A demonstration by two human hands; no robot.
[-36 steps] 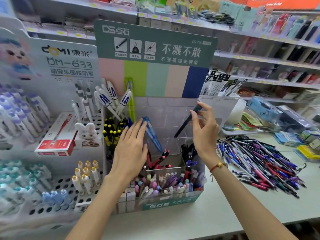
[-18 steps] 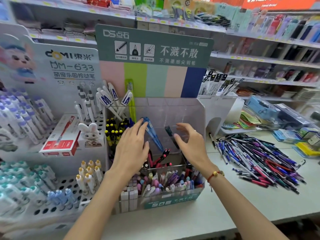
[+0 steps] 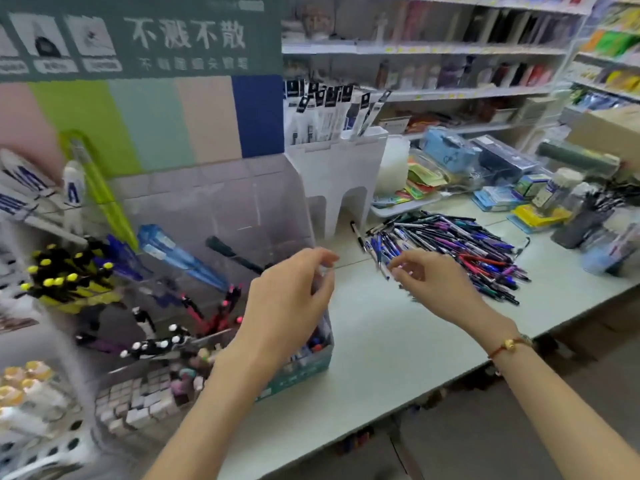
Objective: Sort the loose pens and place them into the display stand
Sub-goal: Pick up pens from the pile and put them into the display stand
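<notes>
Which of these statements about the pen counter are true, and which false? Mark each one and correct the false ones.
1. The pile of loose pens lies right of the display stand. True.
2. The right hand grips a black pen. False: it holds nothing visible, its fingers loosely curled near the pile.
3. A bracelet is on the right wrist. True.
4. The left hand rests on the pile. False: it is in front of the stand.

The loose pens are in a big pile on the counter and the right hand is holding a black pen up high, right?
Not quite. The loose pens do lie piled on the counter, but the head view shows the right hand holding nothing, low by the pile's near edge.
</notes>
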